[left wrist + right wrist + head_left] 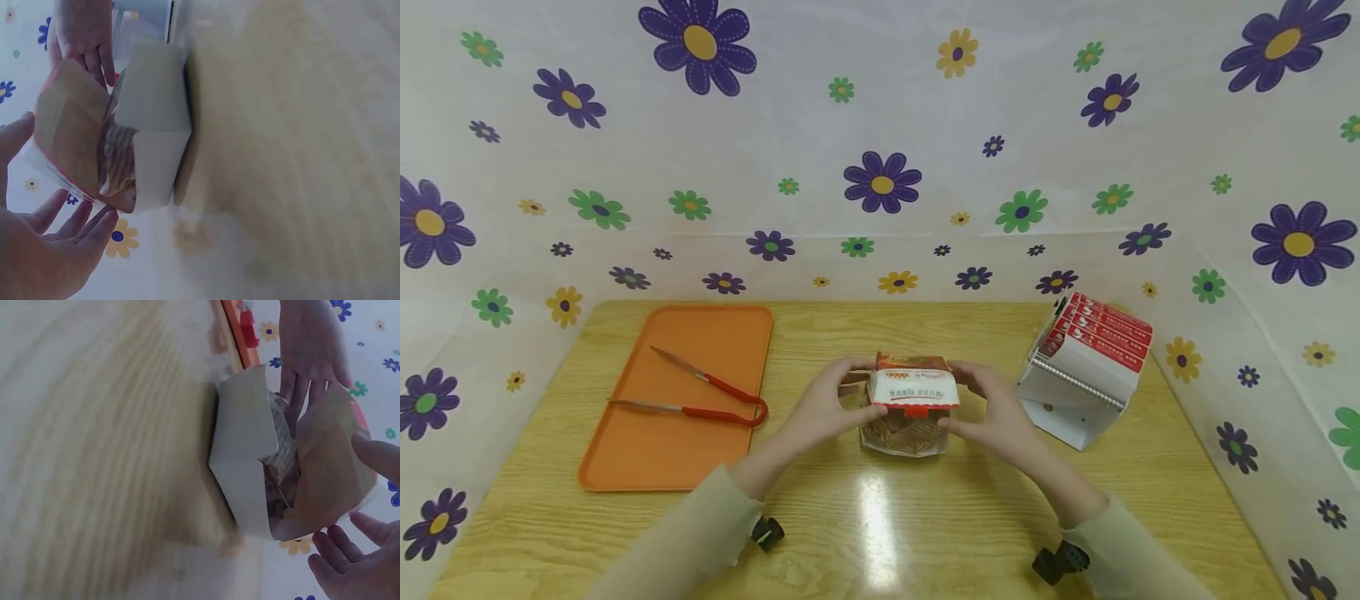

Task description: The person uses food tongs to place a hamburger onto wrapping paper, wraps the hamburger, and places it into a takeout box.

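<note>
A paper burger box (916, 385) with a white and orange printed lid and a red front tab stands mid-table. Its lid slants over the base, leaving a gap at the front. Inside lies something in crinkled, patterned wrapping (117, 153). My left hand (826, 406) holds the lid's left side, thumb at the front edge and fingers behind. On the other side, my right hand (997, 407) holds it the same way, thumb near the front corner. The right wrist view shows the pale base (244, 425) on the wood and the lid's brown inner face (331, 462).
To the left, an orange tray (688, 467) bears metal tongs with a red handle (722, 415). At the right stands a white stand (1067, 408) with a spiral coil and several red-and-white printed pieces (1105, 329). Flowered cloth (820, 133) borders the wooden table (820, 533).
</note>
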Tool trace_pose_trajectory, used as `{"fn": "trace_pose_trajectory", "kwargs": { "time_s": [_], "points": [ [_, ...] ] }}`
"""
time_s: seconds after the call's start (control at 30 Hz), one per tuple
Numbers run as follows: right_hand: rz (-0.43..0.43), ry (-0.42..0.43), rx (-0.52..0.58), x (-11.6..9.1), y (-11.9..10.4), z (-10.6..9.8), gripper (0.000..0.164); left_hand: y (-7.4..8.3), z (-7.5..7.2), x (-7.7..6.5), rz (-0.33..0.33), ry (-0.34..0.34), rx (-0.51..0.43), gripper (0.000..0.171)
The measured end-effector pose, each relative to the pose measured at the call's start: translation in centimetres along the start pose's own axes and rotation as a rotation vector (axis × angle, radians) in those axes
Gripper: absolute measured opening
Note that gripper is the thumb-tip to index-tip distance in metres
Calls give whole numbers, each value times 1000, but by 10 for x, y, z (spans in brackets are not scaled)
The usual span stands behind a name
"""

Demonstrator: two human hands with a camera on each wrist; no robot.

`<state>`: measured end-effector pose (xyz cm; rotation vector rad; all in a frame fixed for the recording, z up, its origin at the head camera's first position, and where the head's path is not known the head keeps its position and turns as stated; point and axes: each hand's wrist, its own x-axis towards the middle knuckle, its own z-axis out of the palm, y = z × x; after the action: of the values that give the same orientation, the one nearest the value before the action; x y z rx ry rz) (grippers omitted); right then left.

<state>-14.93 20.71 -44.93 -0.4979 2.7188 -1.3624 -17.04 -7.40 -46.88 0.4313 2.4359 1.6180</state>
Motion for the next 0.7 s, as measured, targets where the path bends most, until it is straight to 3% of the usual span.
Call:
{"fn": "trace_pose_trajectory", "kwargs": {
  "time_s": [0.23, 0.5, 0.7],
  "points": [
    [-21, 43, -114, -19, 7, 15, 74, -11, 11, -16, 103, 22, 88, 62],
    [-65, 117, -147, -32, 10, 28, 77, -19, 14, -29, 129, -40, 322, 94],
    [-97, 138, -170, -36, 14, 36, 81, -23, 16, -31, 187, -62, 418, 100]
  ]
}}
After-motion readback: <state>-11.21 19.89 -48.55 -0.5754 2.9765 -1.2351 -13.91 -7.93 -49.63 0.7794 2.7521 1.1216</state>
